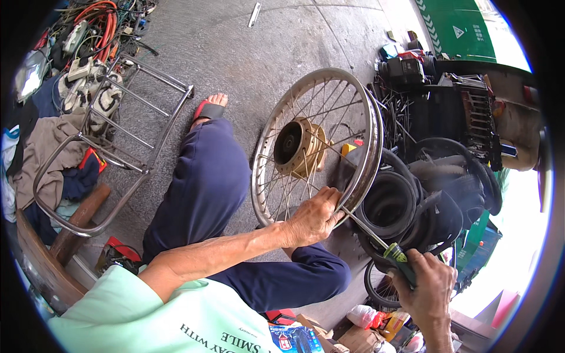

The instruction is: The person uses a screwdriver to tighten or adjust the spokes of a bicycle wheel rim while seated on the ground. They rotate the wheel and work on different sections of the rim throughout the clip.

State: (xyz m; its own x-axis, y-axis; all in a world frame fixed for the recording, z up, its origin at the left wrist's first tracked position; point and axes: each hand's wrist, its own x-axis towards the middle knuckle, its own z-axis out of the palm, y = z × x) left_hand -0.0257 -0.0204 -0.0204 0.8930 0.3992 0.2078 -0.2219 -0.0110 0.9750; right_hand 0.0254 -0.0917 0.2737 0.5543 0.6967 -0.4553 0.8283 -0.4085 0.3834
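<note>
A spoked metal wheel (pixel 373 147) with a gold-coloured hub (pixel 301 147) stands tilted in front of me, and no tyre shows on its rim. My left hand (pixel 315 217) is closed on the lower right part of the rim. Wrapped in the fingers of my right hand (pixel 428 288) is the green and black handle of a screwdriver (pixel 395 254). Its long shaft runs up and left to the rim, with the end at the rim beside my left fingertips. Whether the tip sits inside a nipple hole is too small to tell.
Black tyres (pixel 385 203) are heaped right of the wheel, below a crowded tool rack (pixel 471 112). A bent metal tube frame (pixel 150 141) lies left of my leg, near clothes and tangled cables (pixel 106 29). Boxes and packages (pixel 359 338) lie at the lower edge.
</note>
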